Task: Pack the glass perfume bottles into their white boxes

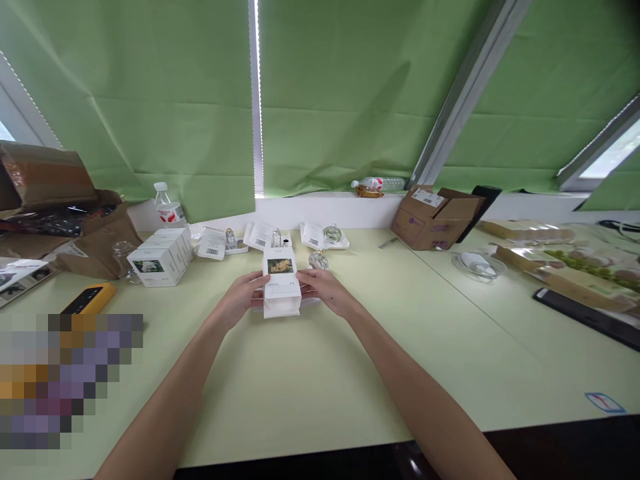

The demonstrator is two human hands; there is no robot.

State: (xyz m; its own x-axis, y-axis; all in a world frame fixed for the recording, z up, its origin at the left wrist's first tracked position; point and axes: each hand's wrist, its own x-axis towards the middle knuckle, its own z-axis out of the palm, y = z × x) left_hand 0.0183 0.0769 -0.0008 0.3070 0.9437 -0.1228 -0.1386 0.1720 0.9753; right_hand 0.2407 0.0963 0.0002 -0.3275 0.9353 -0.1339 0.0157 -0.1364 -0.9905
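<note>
A small white carton (281, 283) with a yellow flower picture stands on the pale green table (310, 380), straight ahead of me. My left hand (243, 297) grips its left side and my right hand (327, 288) grips its right side, fingers curled round the edges. Just behind the right hand lies a small round glass bottle (319, 260).
Behind the carton lie several white barcode cards with small glass bottles (332, 233). A stack of white boxes (163, 256) and a water bottle (169, 208) stand at the left. An open cardboard box (434, 217) is at the right, flat packages (565, 263) beyond it. A yellow device (90, 299) lies at the left.
</note>
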